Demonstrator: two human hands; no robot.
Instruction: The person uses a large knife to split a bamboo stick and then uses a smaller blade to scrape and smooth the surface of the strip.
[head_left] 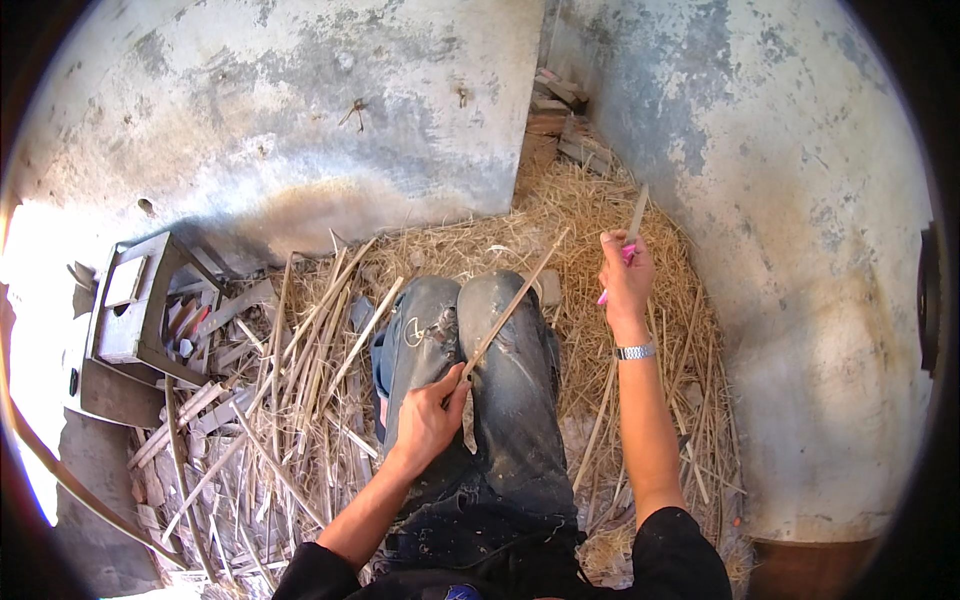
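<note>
My left hand is closed on the near end of a thin wooden strip. The strip slants up and to the right over my knees, its far tip above the straw. Raised off to the right, my right hand grips a knife with a pink handle, its blade pointing up and away. Blade and strip are apart. Part of the knife's handle is hidden by my fingers. My legs in worn, dusty jeans are under the strip.
Straw and shavings cover the floor ahead and to the right. Long wooden sticks lie in a heap at the left, near a small wooden stool. Stained walls close in ahead and on the right. Wood pieces lie in the far corner.
</note>
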